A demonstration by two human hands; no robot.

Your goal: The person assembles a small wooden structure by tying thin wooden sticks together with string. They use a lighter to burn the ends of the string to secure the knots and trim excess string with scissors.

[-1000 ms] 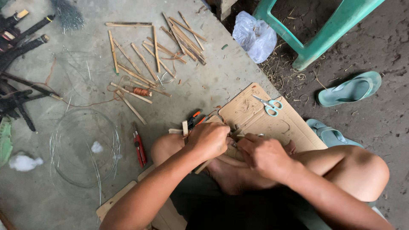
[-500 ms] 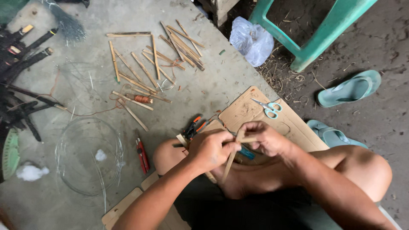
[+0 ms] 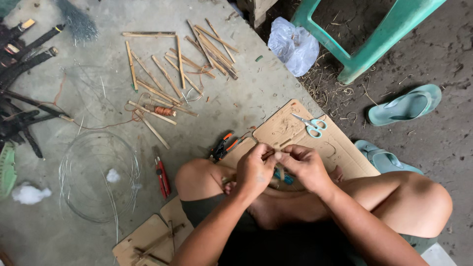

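Now both hands, left (image 3: 254, 171) & right (image 3: 303, 166), are pinching a thin stick (image 3: 268, 154) over the lap, above the cardboard (image 3: 283, 129); many sticks (image 3: 170, 74) are lying loose beyond, so work's prob. early.

Lighting is even, diffuse daylight with no discernible single source; the grey concrete floor (image 3: 236, 108) reads uniformly bright, without glare or blown highlights. Shadows are soft and short, the darkest falling beneath the person's folded legs and under the green plastic chair (image 3: 374, 44). Focus is sharp across most of the frame, with slight softening on the left hand (image 3: 253, 172) and right hand (image 3: 303, 165), and mild wide-angle stretching towards the corners.
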